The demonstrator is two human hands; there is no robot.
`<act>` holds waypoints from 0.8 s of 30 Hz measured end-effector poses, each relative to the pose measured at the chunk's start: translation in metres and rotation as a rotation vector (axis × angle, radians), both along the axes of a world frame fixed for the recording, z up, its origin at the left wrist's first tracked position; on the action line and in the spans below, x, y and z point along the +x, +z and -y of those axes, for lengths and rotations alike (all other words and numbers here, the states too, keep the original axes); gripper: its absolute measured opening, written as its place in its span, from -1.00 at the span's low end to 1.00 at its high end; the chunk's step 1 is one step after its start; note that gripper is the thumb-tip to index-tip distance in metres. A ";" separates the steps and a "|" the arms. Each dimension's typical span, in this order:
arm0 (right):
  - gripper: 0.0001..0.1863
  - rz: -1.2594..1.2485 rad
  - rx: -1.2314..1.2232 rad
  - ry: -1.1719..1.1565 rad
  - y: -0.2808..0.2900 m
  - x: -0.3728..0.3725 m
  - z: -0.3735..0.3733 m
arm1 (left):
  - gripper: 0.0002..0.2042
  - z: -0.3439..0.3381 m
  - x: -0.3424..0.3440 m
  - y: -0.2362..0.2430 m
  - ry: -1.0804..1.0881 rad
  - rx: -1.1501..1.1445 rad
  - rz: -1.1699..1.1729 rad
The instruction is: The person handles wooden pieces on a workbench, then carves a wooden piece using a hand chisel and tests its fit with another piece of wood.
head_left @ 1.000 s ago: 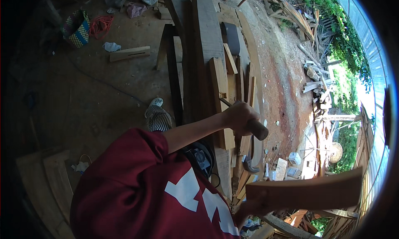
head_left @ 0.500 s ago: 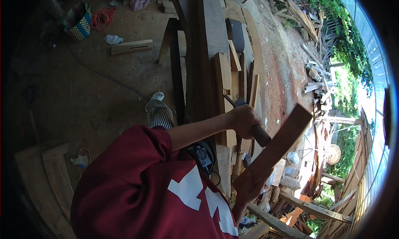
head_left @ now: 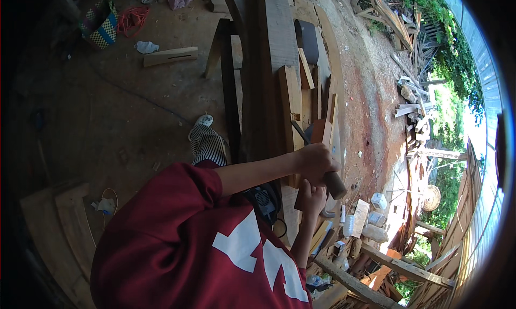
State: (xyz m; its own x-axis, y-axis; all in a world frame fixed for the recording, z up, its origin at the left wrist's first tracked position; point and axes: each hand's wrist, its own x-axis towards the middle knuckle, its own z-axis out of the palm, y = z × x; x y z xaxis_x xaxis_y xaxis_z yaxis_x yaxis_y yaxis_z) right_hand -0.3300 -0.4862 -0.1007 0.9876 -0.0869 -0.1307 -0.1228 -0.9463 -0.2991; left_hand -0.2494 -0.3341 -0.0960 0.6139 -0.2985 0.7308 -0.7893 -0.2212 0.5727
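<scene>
My left hand (head_left: 314,161) is closed round the chisel (head_left: 336,186). Its wooden handle juts out toward the lower right, and its dark blade slants up left, the tip close to a small notch in a pale wooden beam (head_left: 290,96). Below it, my right hand (head_left: 313,197) grips a flat reddish-brown wooden block (head_left: 321,130). The block's far end shows above my left hand, its middle is hidden behind that hand, and its near end shows beside my right fingers. Whether block and chisel touch, I cannot tell.
The beam lies on a long dark timber bench (head_left: 277,29) among loose wood strips (head_left: 306,67). A black device (head_left: 263,201) sits near my body. A checkered basket (head_left: 102,26), a red cord (head_left: 131,21) and a slotted board (head_left: 171,56) are on the floor at left. Bottles and jugs (head_left: 374,232) stand lower right.
My right hand has swung the wooden block left and upward, from the right of the chisel handle to behind my left hand. The left hand and chisel have stayed nearly in place.
</scene>
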 end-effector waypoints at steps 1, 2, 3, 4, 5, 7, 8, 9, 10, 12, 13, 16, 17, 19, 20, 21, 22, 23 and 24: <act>-0.54 0.081 0.018 0.049 -0.004 0.003 -0.001 | -0.77 0.000 -0.002 0.000 -0.010 -0.005 0.000; -0.54 0.071 0.018 0.038 -0.006 0.007 -0.001 | -0.77 0.000 -0.003 -0.001 -0.008 -0.011 0.000; -0.55 0.027 0.060 0.016 -0.007 0.008 -0.001 | -0.77 0.000 -0.005 -0.002 -0.015 -0.012 -0.016; -0.56 -0.006 0.135 0.006 -0.009 0.009 0.000 | -0.78 0.001 -0.006 -0.003 -0.024 0.006 0.002; -0.56 -0.027 0.108 -0.011 -0.010 0.009 0.001 | -0.78 0.003 -0.007 -0.005 -0.023 0.027 0.029; -0.56 0.002 0.131 0.002 -0.016 0.008 0.004 | -0.79 0.011 -0.009 -0.010 -0.063 0.071 0.008; -0.56 0.032 0.143 0.018 -0.020 0.007 0.006 | -0.80 0.016 -0.011 -0.015 -0.073 0.114 0.004; -0.56 0.075 0.164 0.036 -0.026 0.005 0.007 | -0.80 0.021 -0.013 -0.019 -0.096 0.123 -0.005; -0.56 0.124 0.191 0.057 -0.033 0.003 0.009 | -0.80 0.026 -0.015 -0.024 -0.108 0.160 0.014; -0.56 0.224 0.249 0.093 -0.047 -0.003 0.013 | -0.81 0.035 -0.021 -0.034 -0.127 0.195 0.030; -0.56 0.264 0.272 0.107 -0.054 -0.006 0.015 | -0.81 0.038 -0.024 -0.038 -0.121 0.249 0.061; -0.55 0.339 0.305 0.136 -0.068 -0.011 0.019 | -0.81 0.042 -0.027 -0.045 -0.113 0.294 0.094; -0.55 0.354 0.306 0.139 -0.068 -0.012 0.019 | -0.81 0.040 -0.026 -0.044 -0.098 0.292 0.085; -0.55 0.379 0.299 0.140 -0.065 -0.011 0.018 | -0.80 0.035 -0.025 -0.038 -0.141 0.246 0.074; -0.55 0.386 0.287 0.142 -0.061 -0.009 0.016 | -0.79 0.030 -0.023 -0.033 -0.158 0.212 0.046; -0.55 0.376 0.270 0.131 -0.056 -0.008 0.014 | -0.79 0.023 -0.020 -0.027 -0.167 0.207 0.056; -0.55 0.309 0.225 0.114 -0.050 -0.006 0.012 | -0.78 0.014 -0.016 -0.020 -0.139 0.110 0.080; -0.54 0.253 0.141 0.088 -0.043 -0.005 0.010 | -0.77 0.005 -0.013 -0.013 -0.106 0.024 0.095; -0.54 0.156 0.055 0.070 -0.037 -0.003 0.008 | -0.77 -0.005 -0.007 -0.007 -0.123 0.015 0.099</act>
